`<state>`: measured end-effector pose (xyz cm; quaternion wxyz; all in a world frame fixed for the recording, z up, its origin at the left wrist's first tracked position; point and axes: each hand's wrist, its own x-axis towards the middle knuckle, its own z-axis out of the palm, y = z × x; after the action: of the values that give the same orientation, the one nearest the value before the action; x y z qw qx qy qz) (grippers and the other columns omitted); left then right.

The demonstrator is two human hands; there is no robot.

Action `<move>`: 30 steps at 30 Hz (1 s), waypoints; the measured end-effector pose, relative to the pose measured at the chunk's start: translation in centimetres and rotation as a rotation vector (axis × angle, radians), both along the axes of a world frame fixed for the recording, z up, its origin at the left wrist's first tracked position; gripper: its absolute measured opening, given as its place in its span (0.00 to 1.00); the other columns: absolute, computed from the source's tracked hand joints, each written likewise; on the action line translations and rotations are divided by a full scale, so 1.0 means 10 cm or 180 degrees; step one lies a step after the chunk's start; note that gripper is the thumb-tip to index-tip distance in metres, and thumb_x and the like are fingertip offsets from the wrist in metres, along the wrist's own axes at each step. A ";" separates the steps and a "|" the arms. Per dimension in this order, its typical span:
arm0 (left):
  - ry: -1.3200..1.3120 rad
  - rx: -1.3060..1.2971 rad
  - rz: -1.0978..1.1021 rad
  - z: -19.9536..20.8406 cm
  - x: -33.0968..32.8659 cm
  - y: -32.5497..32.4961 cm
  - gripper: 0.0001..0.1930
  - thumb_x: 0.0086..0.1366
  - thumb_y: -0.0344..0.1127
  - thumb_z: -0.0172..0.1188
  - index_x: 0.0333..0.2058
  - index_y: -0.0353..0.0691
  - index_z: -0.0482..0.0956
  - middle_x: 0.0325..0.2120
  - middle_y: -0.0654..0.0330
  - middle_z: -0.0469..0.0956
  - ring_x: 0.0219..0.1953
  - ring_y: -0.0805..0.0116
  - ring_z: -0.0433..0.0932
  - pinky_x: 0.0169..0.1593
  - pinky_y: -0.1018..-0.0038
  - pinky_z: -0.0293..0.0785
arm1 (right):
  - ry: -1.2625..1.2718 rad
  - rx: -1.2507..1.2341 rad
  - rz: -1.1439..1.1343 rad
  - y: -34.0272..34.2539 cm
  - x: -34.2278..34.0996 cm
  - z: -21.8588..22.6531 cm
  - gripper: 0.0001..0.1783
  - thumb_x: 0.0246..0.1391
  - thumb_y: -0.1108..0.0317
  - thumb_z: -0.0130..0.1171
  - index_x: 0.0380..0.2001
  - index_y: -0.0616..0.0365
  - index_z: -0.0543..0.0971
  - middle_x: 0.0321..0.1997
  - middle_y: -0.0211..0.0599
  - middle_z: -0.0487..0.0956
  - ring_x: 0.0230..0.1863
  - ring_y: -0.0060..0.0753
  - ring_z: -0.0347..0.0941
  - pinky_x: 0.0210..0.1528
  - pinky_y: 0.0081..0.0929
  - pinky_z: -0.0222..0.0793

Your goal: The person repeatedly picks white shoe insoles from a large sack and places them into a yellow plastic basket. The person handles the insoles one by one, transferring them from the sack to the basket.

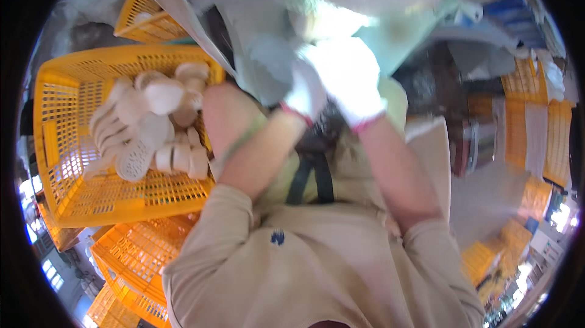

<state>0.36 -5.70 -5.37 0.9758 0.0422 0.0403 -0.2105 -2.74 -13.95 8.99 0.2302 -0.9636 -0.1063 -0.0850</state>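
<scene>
White-gloved left hand (304, 91) and right hand (352, 78) are meeting just beside a pale piece (322, 22).
Whether they're grasping it, I cannot tell through the brightness; it's looking light, perhaps slightly flexible, best held by its sides. Sandals (161, 98) are crowding the basket's (122, 213) right edge.

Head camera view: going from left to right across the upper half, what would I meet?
Large yellow perforated plastic crate holding pale shoe-shaped pieces, white-gloved left hand, white-gloved right hand, dark reddish box-like item, stacked yellow lattice crates near the right edge.
</scene>
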 end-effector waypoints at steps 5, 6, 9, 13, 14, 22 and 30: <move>0.0757 0.0171 -0.1664 0.19 0.33 0.12 0.25 0.76 0.55 0.47 0.46 0.35 0.78 0.35 0.46 0.80 0.40 0.48 0.82 0.48 0.51 0.82 | 0.0135 0.1281 0.0336 -0.05 -0.34 0.23 0.22 0.62 0.62 0.58 0.56 0.62 0.79 0.47 0.49 0.81 0.46 0.46 0.79 0.49 0.38 0.75; 0.0600 0.1252 -0.1451 0.29 0.47 0.12 0.25 0.76 0.55 0.47 0.45 0.36 0.78 0.35 0.47 0.80 0.40 0.49 0.82 0.48 0.53 0.82 | -0.0224 0.1581 0.0398 -0.02 -0.34 0.20 0.22 0.62 0.65 0.58 0.57 0.64 0.78 0.48 0.50 0.80 0.47 0.44 0.79 0.50 0.36 0.75; 0.0009 0.2709 -0.0711 0.38 0.77 0.18 0.25 0.78 0.57 0.45 0.53 0.39 0.75 0.41 0.53 0.80 0.37 0.56 0.82 0.42 0.59 0.82 | 0.1310 0.2880 0.0274 0.06 0.00 0.24 0.15 0.65 0.71 0.56 0.51 0.65 0.80 0.46 0.43 0.82 0.45 0.33 0.79 0.48 0.29 0.77; 0.0547 0.1195 -0.0800 0.31 0.35 0.16 0.26 0.79 0.57 0.45 0.53 0.38 0.76 0.41 0.53 0.81 0.38 0.57 0.82 0.43 0.60 0.83 | 0.1235 0.0617 0.0928 0.02 -0.29 0.43 0.13 0.64 0.67 0.63 0.46 0.65 0.80 0.41 0.41 0.83 0.44 0.32 0.81 0.47 0.29 0.77; 0.0547 0.0791 -0.0908 0.25 0.26 0.13 0.26 0.79 0.57 0.44 0.53 0.38 0.76 0.41 0.53 0.81 0.38 0.57 0.82 0.44 0.60 0.83 | 0.0734 -0.0952 0.0954 0.12 -0.48 0.51 0.14 0.62 0.65 0.66 0.45 0.65 0.80 0.41 0.42 0.84 0.44 0.33 0.82 0.47 0.30 0.77; 0.0627 0.2038 -0.0219 0.51 0.44 0.33 0.28 0.80 0.58 0.42 0.52 0.37 0.78 0.42 0.53 0.82 0.39 0.58 0.84 0.45 0.62 0.84 | -0.0397 0.0370 -0.0009 0.11 -0.45 0.25 0.21 0.51 0.59 0.77 0.46 0.56 0.85 0.40 0.39 0.87 0.42 0.41 0.85 0.46 0.36 0.79; -0.0931 0.1440 0.0204 0.10 0.31 0.42 0.29 0.79 0.58 0.47 0.57 0.35 0.76 0.45 0.51 0.82 0.47 0.59 0.83 0.57 0.63 0.80 | -0.1027 0.0682 -0.0154 0.06 -0.27 0.06 0.12 0.51 0.56 0.74 0.35 0.48 0.87 0.32 0.33 0.83 0.34 0.37 0.83 0.33 0.35 0.77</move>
<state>3.49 -1.51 -4.40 0.9432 0.2878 -0.0538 -0.1569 -5.42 -13.39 9.61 0.3093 -0.9097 -0.1090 -0.2548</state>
